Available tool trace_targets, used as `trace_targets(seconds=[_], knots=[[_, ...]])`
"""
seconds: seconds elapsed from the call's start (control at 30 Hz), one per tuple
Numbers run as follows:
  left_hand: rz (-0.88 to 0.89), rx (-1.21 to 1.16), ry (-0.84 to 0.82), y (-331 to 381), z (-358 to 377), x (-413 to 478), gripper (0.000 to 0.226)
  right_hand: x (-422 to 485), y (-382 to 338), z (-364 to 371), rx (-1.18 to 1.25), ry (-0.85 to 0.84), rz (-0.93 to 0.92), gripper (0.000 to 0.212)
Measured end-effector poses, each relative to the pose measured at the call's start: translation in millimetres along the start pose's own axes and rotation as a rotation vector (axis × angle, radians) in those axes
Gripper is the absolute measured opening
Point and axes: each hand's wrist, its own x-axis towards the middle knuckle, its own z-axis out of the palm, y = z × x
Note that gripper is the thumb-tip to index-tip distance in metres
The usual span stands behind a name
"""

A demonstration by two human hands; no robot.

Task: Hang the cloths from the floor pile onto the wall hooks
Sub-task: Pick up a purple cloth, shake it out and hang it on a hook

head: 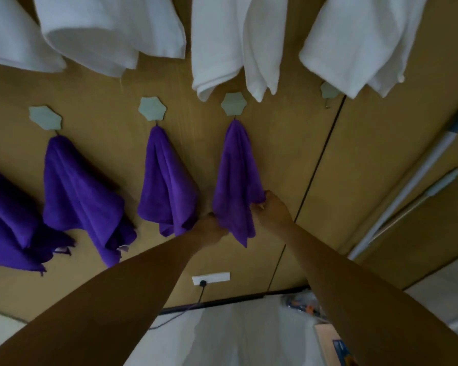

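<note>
Broadly, the brown wall (275,143) carries white towels (111,30) that hide its upper part. Lower down, purple cloths (167,180) hang from pale hooks (152,108). Both arms reach to the rightmost cloth (236,175) — the left hand (209,229) grips its lower left edge, and the right hand (274,208) pinches its right edge.

Both hands (273,210) on hooked purple cloth (234,180) (wall-hung)

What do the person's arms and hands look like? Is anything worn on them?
The left arm and right arm are bare, without sleeves. The left hand and right hand wear no gloves; no watch, bracelet or ring is visible, though the picture is blurred.
</note>
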Motion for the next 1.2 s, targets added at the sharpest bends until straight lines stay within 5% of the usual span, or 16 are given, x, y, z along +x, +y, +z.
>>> trace_targets(seconds=[0.23, 0.33, 0.4, 0.6, 0.73, 1.0, 1.2], knots=[[0.161, 0.209, -0.405, -19, 23, -1, 0.02, -58, 25, 11, -0.108, 0.086, 0.298, 0.051], [0.325, 0.252, -0.549, -20, 29, -15, 0.064, -107, 30, 26, -0.117, 0.159, 0.428, 0.048], [0.414, 0.283, -0.586, -14, 34, -34, 0.068, -151, 33, 37, -0.058, 0.164, 0.516, 0.049], [0.701, 0.407, -0.805, 19, 91, -129, 0.024, -321, 46, 45, -0.006, 0.334, 0.766, 0.04], [0.851, 0.514, -0.97, 25, 150, -219, 0.06, -450, 56, 63, 0.042, 0.467, 1.005, 0.036], [1.062, 0.802, -1.274, -57, 255, -430, 0.063, -710, 38, 211, 0.319, 0.692, 1.43, 0.035], [1.137, 1.012, -1.443, -172, 315, -514, 0.06, -804, 41, 346, 0.571, 0.738, 1.66, 0.036]])
